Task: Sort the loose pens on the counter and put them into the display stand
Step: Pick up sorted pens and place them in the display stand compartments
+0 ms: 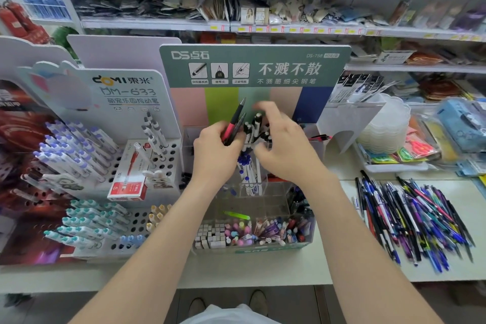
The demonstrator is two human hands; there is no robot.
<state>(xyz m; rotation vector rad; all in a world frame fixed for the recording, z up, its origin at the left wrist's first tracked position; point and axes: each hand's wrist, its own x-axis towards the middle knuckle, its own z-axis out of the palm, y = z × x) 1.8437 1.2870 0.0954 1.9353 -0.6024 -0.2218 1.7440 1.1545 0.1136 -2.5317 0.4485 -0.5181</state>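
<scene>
A clear tiered display stand [273,200] with a green header board stands in front of me on the white counter [263,268]. My left hand [215,150] grips a red pen and a dark pen [234,123], tips up, over the stand's back tier. My right hand [284,144] hovers over the black-and-white pens [256,129] standing in that tier, fingers loosely curled and blurred; whether it holds one I cannot tell. A heap of loose mixed pens [413,218] lies on the counter to the right.
A white Domi pen rack [110,166] with purple and teal pens and a red box [128,179] stands left. The stand's front tier holds small caps and refills [252,234]. Clear tubs and packaged goods [386,126] sit at right; stocked shelves run behind.
</scene>
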